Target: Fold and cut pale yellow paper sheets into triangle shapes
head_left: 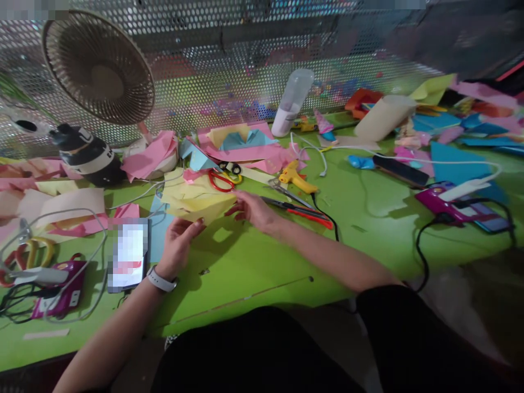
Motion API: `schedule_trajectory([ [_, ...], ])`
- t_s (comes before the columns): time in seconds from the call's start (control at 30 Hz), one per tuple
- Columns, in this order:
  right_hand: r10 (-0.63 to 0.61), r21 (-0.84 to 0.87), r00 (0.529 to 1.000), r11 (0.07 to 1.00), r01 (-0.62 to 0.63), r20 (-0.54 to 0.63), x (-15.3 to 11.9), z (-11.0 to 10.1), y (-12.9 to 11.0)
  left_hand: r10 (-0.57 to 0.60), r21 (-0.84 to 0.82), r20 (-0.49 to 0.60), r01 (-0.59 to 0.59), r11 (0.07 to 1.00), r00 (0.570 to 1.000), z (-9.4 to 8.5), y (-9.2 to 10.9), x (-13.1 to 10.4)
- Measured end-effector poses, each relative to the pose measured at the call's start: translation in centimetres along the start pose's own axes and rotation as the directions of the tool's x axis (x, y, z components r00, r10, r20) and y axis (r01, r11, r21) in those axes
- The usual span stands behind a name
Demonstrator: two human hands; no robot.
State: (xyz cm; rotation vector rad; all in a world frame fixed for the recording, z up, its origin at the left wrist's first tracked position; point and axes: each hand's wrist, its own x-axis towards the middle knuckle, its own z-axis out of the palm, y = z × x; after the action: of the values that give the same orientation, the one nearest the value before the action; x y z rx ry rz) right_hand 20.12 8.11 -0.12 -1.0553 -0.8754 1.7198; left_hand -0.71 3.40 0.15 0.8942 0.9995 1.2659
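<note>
A folded sheet of yellow paper (207, 210) is held just above the green table. My left hand (179, 240) pinches its lower left edge between thumb and fingers; a white-banded watch (161, 279) is on that wrist. At the sheet's right corner, my right hand (254, 210) has its fingers closed on the edge. Right behind the paper lie scissors with red handles (221, 181). A yellow glue gun (298, 177) rests beyond my right hand, and a black and red tool (301, 210) lies partly behind that forearm.
A lit phone (129, 254) lies left of my left hand. Purple power strips with cables stand on the left (61, 289) and the right (440, 204). Behind are a fan (98, 71), a black bottle (88, 155), a clear bottle (292, 103) and coloured paper scraps (241, 153).
</note>
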Motion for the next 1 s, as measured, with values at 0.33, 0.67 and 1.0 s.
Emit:
schedule_trajectory([
  [0.33, 0.029, 0.187, 0.998, 0.982, -0.019, -0.050, -0.3, 0.3, -0.1, -0.066, -0.219, 0.105, 0.088, 0.972, 0.992, -0.4, 0.5, 0.4],
  [0.67, -0.047, -0.043, 0.993, 0.998, 0.052, 0.109, -0.8, 0.8, -0.1, -0.103, 0.169, 0.003, 0.101, 0.980, 0.995, -0.2, 1.7, 0.6],
  [1.0, -0.482, -0.414, 0.865, 0.765, 0.494, 0.142, -6.3, -5.3, -11.6, -0.242, 0.343, 0.139, 0.182, 0.922, 0.960, 0.1, 3.9, 1.1],
])
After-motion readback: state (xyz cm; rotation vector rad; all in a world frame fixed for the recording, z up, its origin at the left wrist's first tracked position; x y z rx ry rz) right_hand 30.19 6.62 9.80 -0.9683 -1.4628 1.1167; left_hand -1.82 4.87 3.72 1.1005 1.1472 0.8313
